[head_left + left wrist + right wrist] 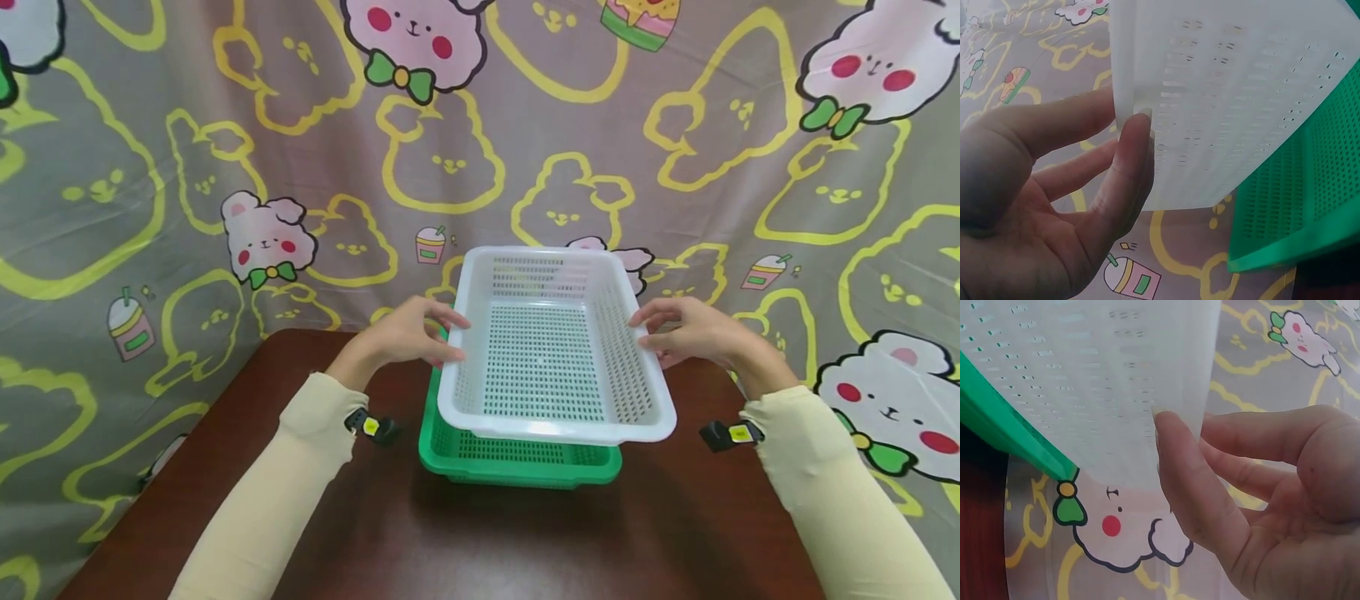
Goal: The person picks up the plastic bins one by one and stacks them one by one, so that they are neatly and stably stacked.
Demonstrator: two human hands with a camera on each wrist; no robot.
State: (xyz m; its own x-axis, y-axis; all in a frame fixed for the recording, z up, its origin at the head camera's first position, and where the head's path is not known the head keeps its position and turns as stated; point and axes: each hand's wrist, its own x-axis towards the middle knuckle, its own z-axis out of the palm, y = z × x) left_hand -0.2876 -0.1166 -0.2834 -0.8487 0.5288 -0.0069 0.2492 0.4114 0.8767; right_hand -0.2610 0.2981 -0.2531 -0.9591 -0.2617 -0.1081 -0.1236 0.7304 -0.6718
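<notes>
A white perforated plastic basket (pixel 543 429) is held up by both hands, tilted a little, above a green perforated basket (pixel 517 472). My left hand (pixel 408 333) pinches the rim of its left side; in the left wrist view the thumb and fingers (pixel 1132 162) grip the rim from both sides. On the opposite side my right hand (pixel 693 333) pinches the right rim, and the right wrist view shows its fingers (pixel 1179 469) against the outer wall. The white basket hides much of the green one. No object shows inside the white basket.
The green basket stands on a dark brown table (pixel 480 542). Behind the table hangs a grey curtain (pixel 315 167) with yellow outlines and cartoon rabbits. Each wrist carries a small black strapped device (pixel 371 427).
</notes>
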